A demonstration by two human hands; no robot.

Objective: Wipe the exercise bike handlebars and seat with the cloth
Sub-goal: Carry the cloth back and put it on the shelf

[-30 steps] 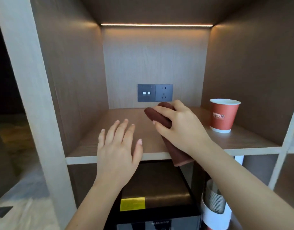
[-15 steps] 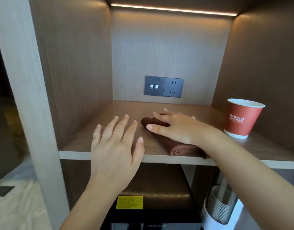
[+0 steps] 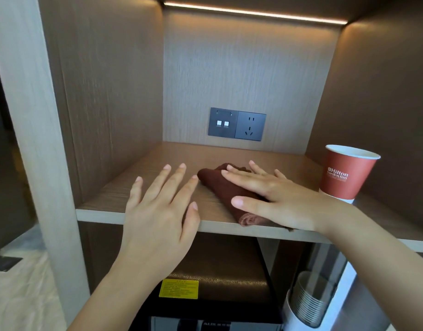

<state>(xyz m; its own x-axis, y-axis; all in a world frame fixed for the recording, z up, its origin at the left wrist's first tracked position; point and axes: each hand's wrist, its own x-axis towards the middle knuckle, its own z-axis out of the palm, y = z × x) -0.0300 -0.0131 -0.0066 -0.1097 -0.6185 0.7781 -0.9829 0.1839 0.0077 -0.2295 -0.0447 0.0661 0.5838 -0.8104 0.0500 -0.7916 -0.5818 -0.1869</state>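
– While nothing's actually held yet, your biggest worry is the shelf [image 3: 139,194]: it's all you're working over and no exercise bike shows anywhere, so I'd guess the wiping hasn't begun.

– Fair. And the paper cup [image 3: 346,175]?

– Upright, just beside your right wrist, not touching. Swing that forearm outward as you lift and you'd probably knock it over; can't tell if anything's in it. Smaller thing: the cloth [image 3: 220,187] lies rolled on the shelf, near end right at the front edge. Drag it instead of lifting and it could unroll or drop off toward the black box [image 3: 215,273] underneath.

– What's the grip doing?

– On your right hand [image 3: 277,199] the grip's wide. Fingers are straight and spread, palm flat on top of the cloth, pressing rather than holding, and the thumb's out along the near side, not tucked under. On your left hand [image 3: 158,211] it's wide too, holding nothing. It hangs over the shelf's front edge with the index tip just beside the cloth's far end; whether it touches the wood, can't tell. You'd want fingers curled round that roll before anything comes up.
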